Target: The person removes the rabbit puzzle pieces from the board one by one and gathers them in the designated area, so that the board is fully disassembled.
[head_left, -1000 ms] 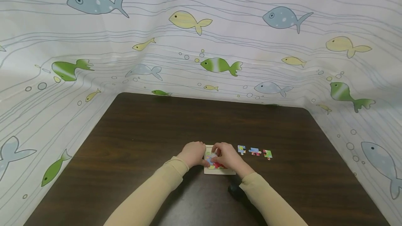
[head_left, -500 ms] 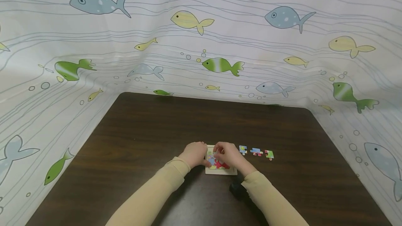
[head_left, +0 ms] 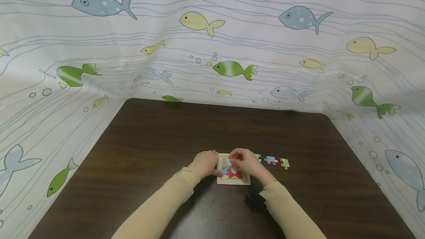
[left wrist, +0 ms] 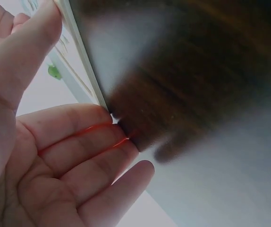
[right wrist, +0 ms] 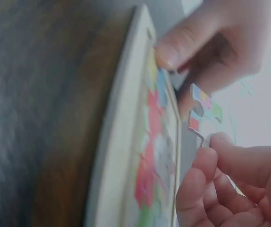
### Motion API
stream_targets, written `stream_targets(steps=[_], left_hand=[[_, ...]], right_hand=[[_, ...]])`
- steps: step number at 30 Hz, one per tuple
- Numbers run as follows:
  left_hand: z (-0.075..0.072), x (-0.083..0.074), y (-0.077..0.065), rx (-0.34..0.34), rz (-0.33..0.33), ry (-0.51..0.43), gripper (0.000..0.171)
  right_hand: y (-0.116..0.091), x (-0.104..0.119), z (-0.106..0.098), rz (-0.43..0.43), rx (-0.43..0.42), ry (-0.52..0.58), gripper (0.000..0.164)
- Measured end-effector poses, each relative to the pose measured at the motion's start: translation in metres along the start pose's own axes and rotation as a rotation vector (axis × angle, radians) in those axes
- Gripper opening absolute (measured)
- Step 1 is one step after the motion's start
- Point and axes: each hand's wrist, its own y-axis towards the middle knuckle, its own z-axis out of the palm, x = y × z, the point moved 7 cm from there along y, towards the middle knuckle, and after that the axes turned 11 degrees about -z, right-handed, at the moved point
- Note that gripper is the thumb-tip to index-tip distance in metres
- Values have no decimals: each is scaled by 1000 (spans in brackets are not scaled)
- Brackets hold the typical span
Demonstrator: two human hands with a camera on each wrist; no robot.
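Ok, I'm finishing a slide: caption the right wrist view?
Right hand pinches a puzzle piece over a puzzle tray whose edge the left hand touches.

— Here's the worktop, dark brown, wood-grained, far corners rounded, greyish sheen toward the near side!
— And lying on it, roughly midway between left and right, the pale-rimmed puzzle tray!
— Look just right of that: three loose pieces in a row, left piece partly hidden, middle piece, right piece, none touching!
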Motion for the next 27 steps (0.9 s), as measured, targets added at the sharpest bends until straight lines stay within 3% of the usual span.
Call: stream_targets(steps=[19, 27], left_hand=[[4, -1, 1, 9, -12, 5, 75], [3, -1, 1, 0, -14, -3, 74]], right_hand=[[-21, -20, -36, 74, -46, -61, 7], [-30, -33, -50, 176, -79, -50, 7]])
